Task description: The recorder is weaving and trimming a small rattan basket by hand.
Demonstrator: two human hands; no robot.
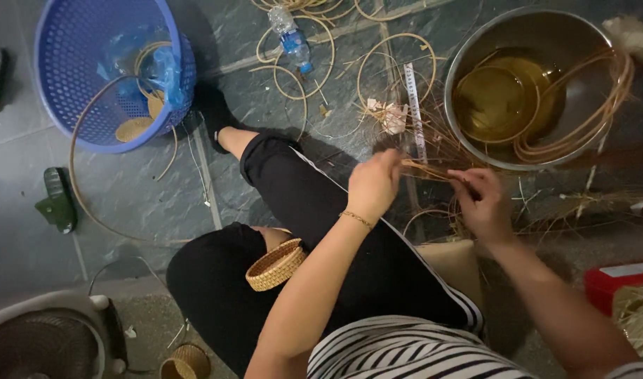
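Observation:
I sit on a dark tiled floor with my legs folded. My left hand [374, 184] and my right hand [481, 200] both pinch a bundle of thin rattan strands [428, 169] stretched between them, just in front of a large metal basin [476, 49]. The basin holds yellowish water and soaking rattan coils [588, 119]. A small round woven basket [275, 264] rests on my left knee, touched by neither hand.
A blue plastic laundry basket [90, 42] with a plastic bag and rattan hoops stands at the far left. A water bottle [291, 38], loose rattan loops [398, 63], a measuring tape [414, 112], a fan [44, 340], another small woven basket [186, 361] and a red box [612, 281] surround me.

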